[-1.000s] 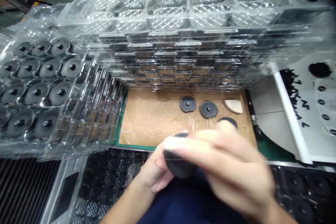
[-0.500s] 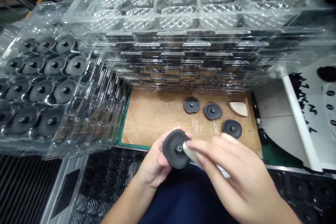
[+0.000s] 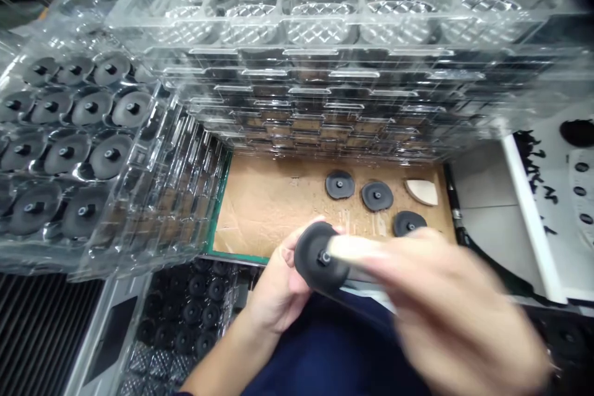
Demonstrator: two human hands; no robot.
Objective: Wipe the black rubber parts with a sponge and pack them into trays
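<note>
My left hand (image 3: pixel 283 284) grips a dark round disc (image 3: pixel 310 272) by its edge, tilted so that its short hollow centre post faces up. Over the disc's right side is my right hand (image 3: pixel 431 291), smeared by motion, its fingers drawn together near the post. Something pale and thin shows under those fingers, too blurred to name. Beyond the hands, three similar discs lie on a brown cardboard sheet (image 3: pixel 260 198): the left one (image 3: pixel 340 185), the middle one (image 3: pixel 377 197) and the right one (image 3: pixel 408 223), partly covered by my right hand.
A tall stack of clear plastic trays (image 3: pixel 325 93) stands behind the cardboard. Another tray stack (image 3: pixel 158 179) at the left holds several discs. A pale wedge-shaped piece (image 3: pixel 421 192) lies at the right, beside a white-edged bin (image 3: pixel 529 216). More discs in trays (image 3: pixel 190 309) sit below.
The held disc has shifted slightly right and tilted more. My right hand has moved right and down and become strongly blurred, its fingertips still by the post.
</note>
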